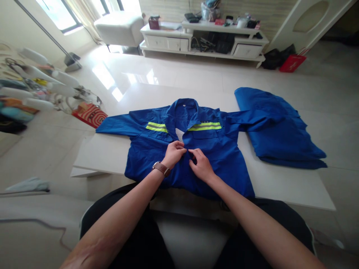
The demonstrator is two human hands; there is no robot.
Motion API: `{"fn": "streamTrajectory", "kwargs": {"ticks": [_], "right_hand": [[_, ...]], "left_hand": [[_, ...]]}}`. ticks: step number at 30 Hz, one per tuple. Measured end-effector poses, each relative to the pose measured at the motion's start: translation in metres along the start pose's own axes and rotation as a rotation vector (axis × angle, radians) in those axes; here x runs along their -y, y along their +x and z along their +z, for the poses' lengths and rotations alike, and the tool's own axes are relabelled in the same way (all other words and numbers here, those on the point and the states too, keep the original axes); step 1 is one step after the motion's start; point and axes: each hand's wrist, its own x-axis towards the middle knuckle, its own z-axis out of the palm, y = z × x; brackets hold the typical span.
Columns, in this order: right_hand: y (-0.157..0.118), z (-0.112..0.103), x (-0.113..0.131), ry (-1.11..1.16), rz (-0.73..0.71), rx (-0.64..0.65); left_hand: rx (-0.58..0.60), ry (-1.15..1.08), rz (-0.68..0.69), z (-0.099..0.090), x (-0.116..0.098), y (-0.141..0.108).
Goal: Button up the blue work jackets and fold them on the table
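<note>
A blue work jacket (157, 157) with yellow-green reflective strips lies face up, its collar away from me and its sleeves spread sideways. At the middle of its front placket, my left hand (174, 152) pinches the fabric edge between thumb and fingers. Just to the right, my right hand (200, 164) also has its thumb and fingertips closed on the placket. Any button between the fingertips is too small to make out. Above the hands the neck opening shows a bit of white. The jacket's lower edge hangs over the table's near side.
Under the jacket is a white table (95, 153). Folded blue fabric (283, 130) lies on its right end, beneath the jacket's sleeve. To the left stand a machine with white thread cones (63, 89) and a red patterned bag (91, 115). A white cabinet (168, 43) stands farther back.
</note>
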Motion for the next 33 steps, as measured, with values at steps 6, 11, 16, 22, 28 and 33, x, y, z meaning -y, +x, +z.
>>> {"fn": "streamTrajectory", "kwargs": {"ticks": [6, 11, 16, 22, 28, 33], "right_hand": [[0.003, 0.000, 0.003, -0.002, 0.001, -0.015], [0.002, -0.001, 0.004, -0.058, -0.104, 0.049], [0.004, -0.004, 0.006, -0.164, -0.075, 0.066], [0.003, -0.009, 0.005, -0.492, -0.015, 0.200], [0.005, -0.013, 0.013, -0.669, -0.061, 0.314], [0.002, -0.017, 0.026, -0.766, -0.081, 0.361]], "left_hand": [[0.019, 0.086, 0.042, -0.002, -0.001, 0.002], [0.062, 0.165, 0.113, -0.002, 0.003, 0.003], [0.061, 0.362, 0.162, -0.003, 0.009, 0.003], [0.118, 0.704, 0.128, -0.012, -0.004, 0.001], [-0.276, 0.837, 0.116, -0.024, -0.019, 0.011], [-0.142, 0.800, 0.085, -0.029, -0.015, 0.017]]}}
